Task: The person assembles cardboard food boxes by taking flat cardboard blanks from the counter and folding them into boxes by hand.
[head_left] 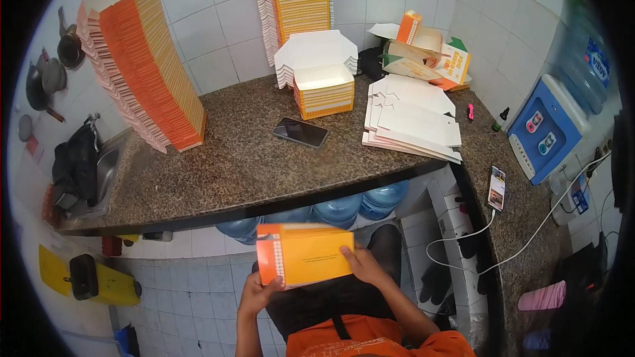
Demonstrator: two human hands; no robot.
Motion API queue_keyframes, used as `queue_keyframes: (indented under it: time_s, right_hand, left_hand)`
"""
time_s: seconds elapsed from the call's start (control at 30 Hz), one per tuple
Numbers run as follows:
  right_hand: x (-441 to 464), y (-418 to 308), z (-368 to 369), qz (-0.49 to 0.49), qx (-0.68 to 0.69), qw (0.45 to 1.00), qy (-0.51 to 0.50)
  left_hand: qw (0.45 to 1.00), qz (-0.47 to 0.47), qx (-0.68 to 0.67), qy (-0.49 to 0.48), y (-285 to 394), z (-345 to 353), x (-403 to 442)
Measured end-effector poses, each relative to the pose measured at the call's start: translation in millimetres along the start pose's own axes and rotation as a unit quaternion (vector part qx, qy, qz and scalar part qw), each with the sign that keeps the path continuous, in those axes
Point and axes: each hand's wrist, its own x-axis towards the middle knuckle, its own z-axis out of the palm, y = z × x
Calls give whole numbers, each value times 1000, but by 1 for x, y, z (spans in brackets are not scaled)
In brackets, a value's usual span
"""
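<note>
An orange-and-yellow cardboard food box [314,258] is held over my lap, below the front edge of the counter. My left hand [258,293] grips its lower left corner, the thumb on the orange end. At the right end my right hand [365,266] is closed on it, the thumb lying on the yellow face; the other fingers are hidden behind. Ahead on the counter, a short stack of nested boxes [324,100] has its white inside facing up. Flat white box blanks [413,119] lie in a pile to its right.
A tall leaning box stack [155,69] stands at the left, another stack [301,0] at the back wall. On the counter are a dark phone [300,132], a charging phone [497,188] with a white cable, opened boxes [430,56] and a blue water dispenser [546,129]. Water jugs [334,210] stand underneath.
</note>
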Motion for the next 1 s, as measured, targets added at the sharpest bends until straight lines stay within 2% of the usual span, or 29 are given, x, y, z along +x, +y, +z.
queue_keyframes:
  time_s: [0.03, 0.07, 0.1, 0.13, 0.17, 0.2, 0.23, 0.27, 0.3, 0.33, 0.37, 0.4, 0.43, 0.47, 0.5, 0.53, 0.57, 0.6, 0.67, 0.73, 0.77, 0.8, 0.83, 0.87, 0.93, 1.0]
  right_hand:
    - [4, -4, -4, -1, -1, 1000, -1]
    - [9, -8, -8, -66, -191, 977, 73]
    - [10, -14, -9, -124, -370, 909, 144]
    - [14, -12, -3, -123, -370, 910, 145]
    - [22, -9, 9, -127, -151, 980, 12]
    - [24, -9, 21, -119, 81, 982, -119]
    - [19, -38, 21, -3, 248, 949, -192]
    - [18, -38, 21, -8, 250, 950, -188]
    - [15, -36, 20, -33, 271, 951, -144]
    - [12, -35, 20, -55, 290, 950, -102]
    - [8, -36, 27, -51, 381, 919, -94]
    - [9, -49, 26, -47, 382, 918, -97]
    - [14, -66, 21, -65, 252, 937, -234]
    - [19, -77, 19, -82, 116, 922, -361]
    - [23, -76, 19, -69, 130, 894, -422]
    - [25, -73, 14, -68, 131, 895, -421]
    - [28, -69, 3, -79, 62, 893, -439]
    - [30, -66, -6, -90, -10, 885, -457]
    - [21, -61, -4, -96, 16, 897, -432]
    - [16, -66, -1, -57, 9, 974, -218]
    - [16, -67, 3, -42, -24, 991, -127]
    - [15, -65, 5, -40, -24, 991, -128]
    - [16, -61, 8, -77, -8, 982, -172]
    - [17, -57, 11, -115, 9, 970, -215]
    - [13, -54, 26, -107, 62, 967, -224]
    - [6, -61, 41, -224, 18, 966, -126]
  left_hand:
    - [998, 37, 34, 30, 10, 10, -1]
    - [998, 37, 35, 30, 9, 16, -1]
    - [997, 36, 70, -15, 7, 21, -2]
    - [992, 38, 103, -58, 3, 26, -2]
    - [967, 109, 211, -96, -8, 31, 1]
    - [966, 105, 212, -99, -10, 35, -4]
    - [983, -27, 139, -113, -10, 38, -7]
    - [978, -155, 64, -122, -7, 39, -7]
    - [979, -145, -10, -145, 1, 40, -12]
    - [979, -143, -10, -142, -7, 37, -12]
    - [944, -251, -121, -176, -22, 33, -14]
    - [883, -352, -232, -206, -34, 31, -17]
    - [895, -305, -249, -210, -41, 42, -21]
    - [894, -310, -250, -207, -63, 41, -18]
    - [890, -327, -271, -169, -65, 48, -9]
    - [884, -341, -290, -132, -65, 53, -4]
    - [907, -285, -271, -149, -63, 55, -6]
    - [907, -283, -272, -153, -45, 58, -5]
    - [896, -296, -307, -128, -30, 59, -2]
    - [900, -274, -312, -132, -19, 65, 0]
    - [918, -252, -293, -94, -11, 66, 1]
    - [932, -230, -273, -55, 0, 69, 0]
    - [952, -176, -231, -96, -17, 59, 7]
    - [952, -176, -230, -95, -32, 52, 7]
    - [985, -71, -87, -128, -14, 51, 1]
    - [975, -88, -41, -199, -10, 52, -4]
